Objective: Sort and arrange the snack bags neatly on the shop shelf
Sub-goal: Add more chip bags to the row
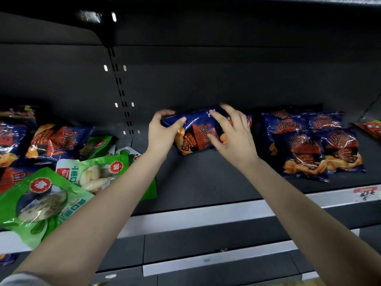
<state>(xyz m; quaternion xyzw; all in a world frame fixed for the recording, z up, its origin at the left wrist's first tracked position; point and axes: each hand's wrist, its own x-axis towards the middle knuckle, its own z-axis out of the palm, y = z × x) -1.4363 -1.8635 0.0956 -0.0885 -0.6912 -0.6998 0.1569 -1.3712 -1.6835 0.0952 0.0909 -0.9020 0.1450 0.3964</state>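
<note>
Placing step: our left hand (162,133) pinches the blue chip bag (198,135), right hand (235,139) spread flat on it, just left of the tidy blue row (309,145). Next, prob.: slide it flush w/ that row.

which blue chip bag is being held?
The mid-shelf blue bag, between the left hand and right hand; blue bags at right and pile at left lie untouched.

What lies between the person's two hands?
A blue snack bag: the left hand grips its end and the right hand touches it, seen in the head view.
</note>
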